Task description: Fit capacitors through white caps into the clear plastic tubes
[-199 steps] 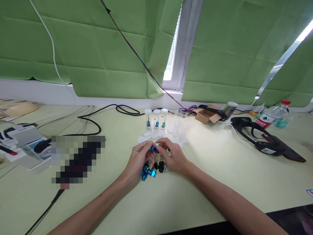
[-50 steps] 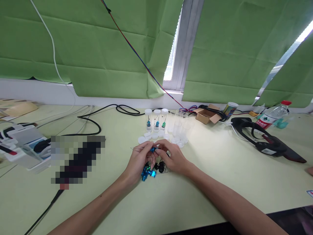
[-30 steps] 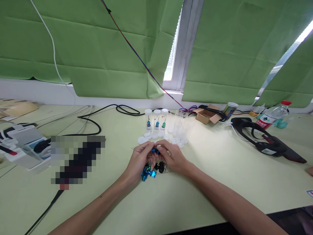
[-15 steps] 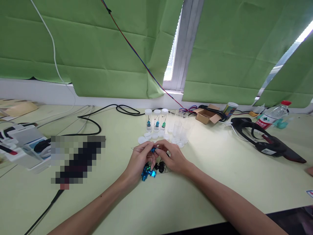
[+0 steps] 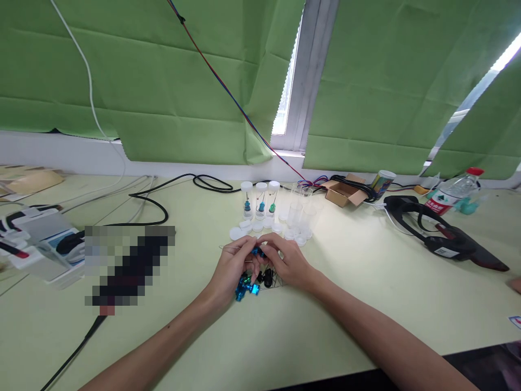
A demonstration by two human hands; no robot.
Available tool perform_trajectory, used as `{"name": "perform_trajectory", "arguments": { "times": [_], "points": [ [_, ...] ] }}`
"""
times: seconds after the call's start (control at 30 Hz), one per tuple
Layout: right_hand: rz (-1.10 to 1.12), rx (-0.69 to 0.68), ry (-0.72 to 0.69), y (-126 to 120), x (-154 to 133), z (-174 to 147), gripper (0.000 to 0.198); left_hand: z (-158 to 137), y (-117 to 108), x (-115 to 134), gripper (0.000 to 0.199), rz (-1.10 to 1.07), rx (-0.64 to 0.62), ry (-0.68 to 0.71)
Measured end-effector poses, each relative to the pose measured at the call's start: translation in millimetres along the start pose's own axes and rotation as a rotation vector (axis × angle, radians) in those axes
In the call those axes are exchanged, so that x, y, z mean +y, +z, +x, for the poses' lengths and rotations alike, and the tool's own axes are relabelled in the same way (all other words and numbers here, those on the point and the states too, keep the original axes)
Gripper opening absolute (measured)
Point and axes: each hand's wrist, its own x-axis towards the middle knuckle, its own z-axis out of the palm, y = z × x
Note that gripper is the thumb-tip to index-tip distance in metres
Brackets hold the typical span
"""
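Near the middle of the table, my left hand (image 5: 231, 267) and my right hand (image 5: 292, 263) meet, fingertips closed on a small blue fitting (image 5: 255, 251). Its exact kind is too small to make out. A thin pale wire (image 5: 226, 247) pokes out to the left past my left fingers. Just below my hands lie several shiny blue fittings (image 5: 246, 289), a green one (image 5: 246, 279) and black round parts (image 5: 267, 278). Beside the black parts, thin dark rods (image 5: 278, 281) are partly covered by my right hand.
Beyond my hands stand three white-capped clear tubes (image 5: 260, 203) with coloured fittings inside. Several open clear tubes (image 5: 295, 214) and white caps (image 5: 238, 233) are near them. Farther right are a cardboard box (image 5: 344, 196), a black headset (image 5: 443, 244) and a bottle (image 5: 445, 198); a power strip (image 5: 40, 239) lies left.
Both hands stay in nearly the same place. My right fingertips have shifted slightly on the blue fitting, and a little more of it shows.
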Motion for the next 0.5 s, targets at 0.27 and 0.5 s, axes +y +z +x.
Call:
{"name": "perform_trajectory", "arguments": {
  "times": [0.27, 0.5],
  "points": [
    [-0.009, -0.014, 0.019, 0.1, 1.3, -0.6, 0.023, 0.4, -0.5, -1.4, 0.033, 0.006, -0.005, -0.007],
    [0.0, -0.004, 0.016, 0.3, 1.0, -0.3, 0.022, 0.5, -1.2, -1.6, 0.03, 0.014, -0.006, 0.001]
  ]
}}
